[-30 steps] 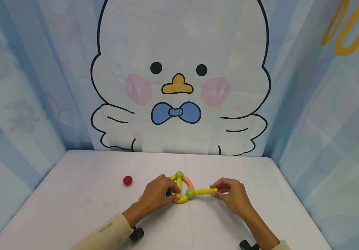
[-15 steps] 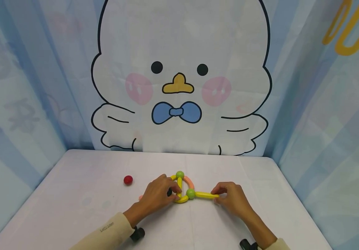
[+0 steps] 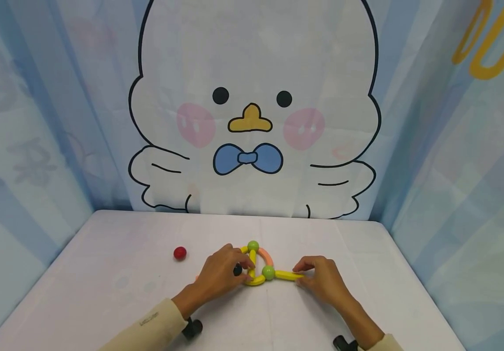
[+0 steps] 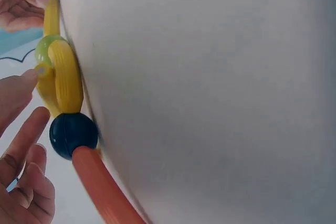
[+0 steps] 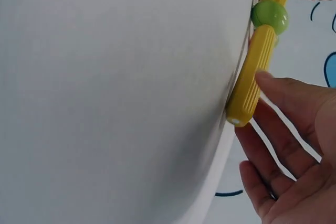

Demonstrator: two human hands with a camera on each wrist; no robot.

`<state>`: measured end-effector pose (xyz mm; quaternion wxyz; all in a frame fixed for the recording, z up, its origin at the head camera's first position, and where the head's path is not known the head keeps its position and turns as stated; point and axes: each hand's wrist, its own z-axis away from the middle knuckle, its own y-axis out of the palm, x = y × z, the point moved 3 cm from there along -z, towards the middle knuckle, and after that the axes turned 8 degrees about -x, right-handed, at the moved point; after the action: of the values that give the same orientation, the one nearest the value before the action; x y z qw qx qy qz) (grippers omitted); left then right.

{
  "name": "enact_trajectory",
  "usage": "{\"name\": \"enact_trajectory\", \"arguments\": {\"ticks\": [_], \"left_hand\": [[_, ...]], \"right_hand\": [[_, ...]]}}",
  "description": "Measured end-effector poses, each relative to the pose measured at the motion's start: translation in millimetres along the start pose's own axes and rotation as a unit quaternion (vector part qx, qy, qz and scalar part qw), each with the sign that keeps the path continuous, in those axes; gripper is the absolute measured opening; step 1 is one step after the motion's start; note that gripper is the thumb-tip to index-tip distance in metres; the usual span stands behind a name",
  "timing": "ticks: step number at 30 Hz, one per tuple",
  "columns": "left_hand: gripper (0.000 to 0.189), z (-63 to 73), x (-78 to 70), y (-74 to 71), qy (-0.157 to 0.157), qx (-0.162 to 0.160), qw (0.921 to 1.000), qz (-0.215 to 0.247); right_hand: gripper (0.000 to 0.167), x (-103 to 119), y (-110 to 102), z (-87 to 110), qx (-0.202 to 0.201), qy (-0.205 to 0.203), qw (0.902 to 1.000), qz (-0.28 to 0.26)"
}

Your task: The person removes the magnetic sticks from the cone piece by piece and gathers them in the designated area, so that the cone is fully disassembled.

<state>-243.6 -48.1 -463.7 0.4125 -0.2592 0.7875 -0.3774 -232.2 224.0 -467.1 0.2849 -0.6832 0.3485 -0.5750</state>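
A toy figure of magnetic rods and balls lies on the table. My left hand (image 3: 222, 271) pinches a straight yellow rod (image 3: 252, 258) within it. Beside those fingers sits a dark blue ball (image 4: 73, 136), with an orange rod (image 4: 105, 184) running from it. Two green balls (image 3: 268, 272) join curved yellow pieces and an orange curved rod (image 3: 266, 255). To the right, another yellow rod (image 5: 252, 77) extends from the nearer green ball. My right hand (image 3: 323, 279) pinches its free end between thumb and fingers, and the rod lies along the table surface.
A red ball (image 3: 179, 253) lies apart on the white table (image 3: 115, 292), left of the figure. Behind the table hangs a curtain (image 3: 252, 58) printed with a cartoon bird, and pale blue curtains stand at both sides.
The right yellow rod's free end has come down toward the table and nearer to me. My right hand has shifted slightly left along it. My left hand has hardly moved.
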Motion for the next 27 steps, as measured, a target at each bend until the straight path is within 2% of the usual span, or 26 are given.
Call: {"name": "enact_trajectory", "arguments": {"ticks": [7,14,23,27], "left_hand": [[0.028,4.6,8.1,-15.0,-0.011,-0.016,0.9996,-0.019],[0.03,12.7,21.4,-26.4,-0.033,-0.019,0.999,-0.022],[0.026,21.7,38.3,-33.4,-0.069,-0.002,0.9974,-0.02],[0.025,24.9,44.4,-34.1,-0.07,0.007,0.9973,-0.023]], "right_hand": [[0.025,16,8,-3.8,-0.006,-0.009,0.9992,-0.038],[0.029,37,19,-8.6,-0.006,-0.046,0.9947,-0.092],[0.034,68,39,-13.4,0.018,-0.076,0.9892,-0.124],[0.034,78,48,-15.5,0.037,-0.085,0.9858,-0.14]]}}
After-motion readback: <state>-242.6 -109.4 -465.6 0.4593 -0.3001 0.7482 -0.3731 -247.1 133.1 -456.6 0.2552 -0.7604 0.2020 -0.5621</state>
